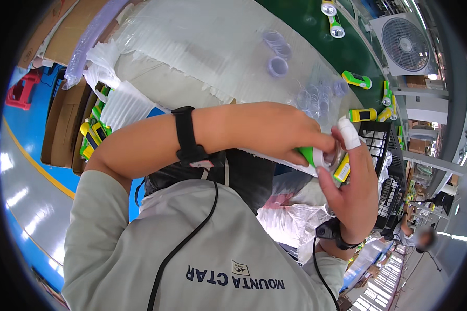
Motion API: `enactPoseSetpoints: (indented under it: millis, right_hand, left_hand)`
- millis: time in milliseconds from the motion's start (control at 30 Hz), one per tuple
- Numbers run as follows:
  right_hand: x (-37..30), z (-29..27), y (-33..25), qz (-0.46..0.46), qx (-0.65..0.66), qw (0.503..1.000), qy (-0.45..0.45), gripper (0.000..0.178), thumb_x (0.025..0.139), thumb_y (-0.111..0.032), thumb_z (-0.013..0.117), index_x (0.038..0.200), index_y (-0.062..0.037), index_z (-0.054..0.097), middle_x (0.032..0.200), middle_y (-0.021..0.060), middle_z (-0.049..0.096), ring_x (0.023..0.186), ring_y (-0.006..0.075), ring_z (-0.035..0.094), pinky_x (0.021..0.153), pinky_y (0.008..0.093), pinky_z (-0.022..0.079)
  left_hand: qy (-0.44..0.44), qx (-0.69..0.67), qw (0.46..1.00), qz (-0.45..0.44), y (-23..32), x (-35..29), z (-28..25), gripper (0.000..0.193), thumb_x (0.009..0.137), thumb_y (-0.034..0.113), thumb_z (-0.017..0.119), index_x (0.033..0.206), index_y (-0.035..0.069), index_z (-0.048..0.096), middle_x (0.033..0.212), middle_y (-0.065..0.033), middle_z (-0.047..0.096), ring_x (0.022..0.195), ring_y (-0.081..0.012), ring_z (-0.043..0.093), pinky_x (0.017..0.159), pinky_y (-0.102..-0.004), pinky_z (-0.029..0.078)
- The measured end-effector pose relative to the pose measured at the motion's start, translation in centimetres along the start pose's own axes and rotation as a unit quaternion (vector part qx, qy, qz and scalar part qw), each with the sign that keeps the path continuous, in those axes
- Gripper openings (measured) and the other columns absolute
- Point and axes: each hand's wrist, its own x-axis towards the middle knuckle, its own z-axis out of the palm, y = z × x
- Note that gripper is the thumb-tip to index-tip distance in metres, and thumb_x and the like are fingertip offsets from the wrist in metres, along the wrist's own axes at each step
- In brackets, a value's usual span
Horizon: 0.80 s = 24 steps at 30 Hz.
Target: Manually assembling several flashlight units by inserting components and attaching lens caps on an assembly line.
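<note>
My left hand point(285, 132) is closed around a green flashlight point(307, 154), its white head pointing right. Most of the flashlight's body is hidden under my fingers. My right hand point(357, 184), with white tape round one finger, curves around a clear round plastic piece point(333, 155) at the flashlight's head; thumb and forefinger are at its edges. Whether that piece touches the head is hard to make out. Between the right thumb and forefinger, farther off, shows a yellow flashlight point(342, 169). Clear plastic cups point(312, 98) stand stacked on the table beyond my hands, with a loose one point(277, 67) farther left.
A yellow-black flashlight point(362, 115) and a green one point(356, 80) lie beyond my right hand on the green belt point(306, 23). A black crate point(374, 136) stands at the right. Cartons point(62, 124) with flashlights stand at left, a fan point(406, 44) far right.
</note>
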Motion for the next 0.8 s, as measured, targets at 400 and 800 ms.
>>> enactPoseSetpoints:
  millis: [400, 800]
  right_hand:
    - [0.8, 0.4, 0.0, -0.063, 0.036, 0.995, 0.066, 0.073, 0.062, -0.017, 0.076, 0.127, -0.0012, 0.047, 0.116, 0.0193, 0.055, 0.105, 0.0355, 0.055, 0.09, 0.0411, 0.043]
    - [1.1, 7.5, 0.4, 0.059, 0.323, 0.923, 0.201, 0.099, 0.079, -0.051, 0.062, 0.144, -0.0031, 0.004, 0.118, 0.0223, 0.054, 0.111, 0.0262, 0.054, 0.091, 0.0327, 0.045]
  left_hand:
    - [-0.048, -0.035, 0.998, 0.002, 0.2, -0.4, -0.6, 0.035, 0.076, 0.018, 0.067, 0.108, 0.016, 0.055, 0.097, -0.0068, 0.061, 0.08, -0.032, 0.061, 0.067, -0.0417, 0.049]
    - [-0.029, 0.012, 0.999, -0.008, 0.4, -0.9, -0.1, 0.032, 0.077, 0.02, 0.066, 0.108, 0.018, 0.056, 0.087, -0.0081, 0.063, 0.08, -0.0315, 0.061, 0.069, -0.0412, 0.048]
